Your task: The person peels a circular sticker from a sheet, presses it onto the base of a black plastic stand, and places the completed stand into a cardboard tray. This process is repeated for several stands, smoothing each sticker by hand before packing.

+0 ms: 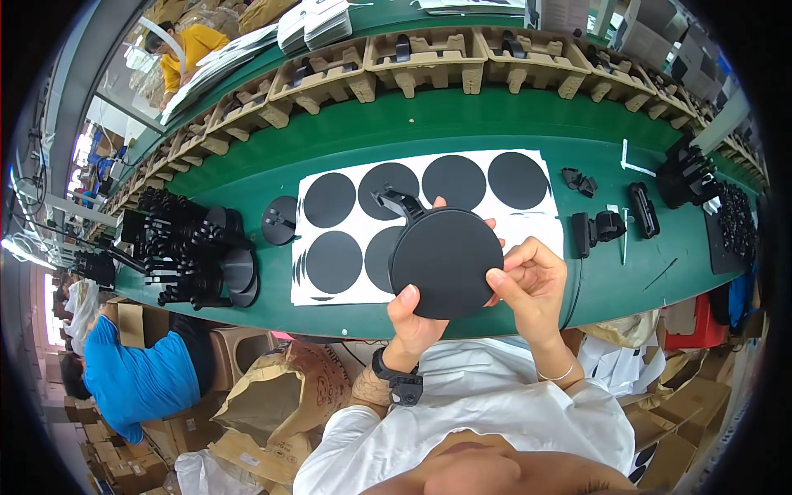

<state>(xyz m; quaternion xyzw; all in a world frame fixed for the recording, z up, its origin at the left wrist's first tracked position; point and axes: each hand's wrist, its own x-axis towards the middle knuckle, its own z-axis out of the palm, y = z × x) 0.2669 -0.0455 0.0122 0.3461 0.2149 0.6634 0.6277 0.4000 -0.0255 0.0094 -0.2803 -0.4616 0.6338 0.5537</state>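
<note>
Between my hands is a black round stand base (445,264), its flat face turned up toward me and a short hinged arm (396,200) sticking out at its upper left. My left hand (415,324) grips the lower left edge, thumb on the rim and fingers mostly hidden underneath. At the lower right edge, my right hand (528,285) pinches the rim between thumb and fingers. Below the base lies a white sheet (371,169) bearing several black round pads (517,181), some partly covered by the base. One more black stand part (280,220) lies left of the sheet.
Black stands are piled (194,256) on the left of the green table (462,124). Black clamp-like parts (598,231) and a screwdriver (624,235) lie at the right. Cardboard trays (425,62) line the far shelf. A person in blue (144,375) bends at lower left.
</note>
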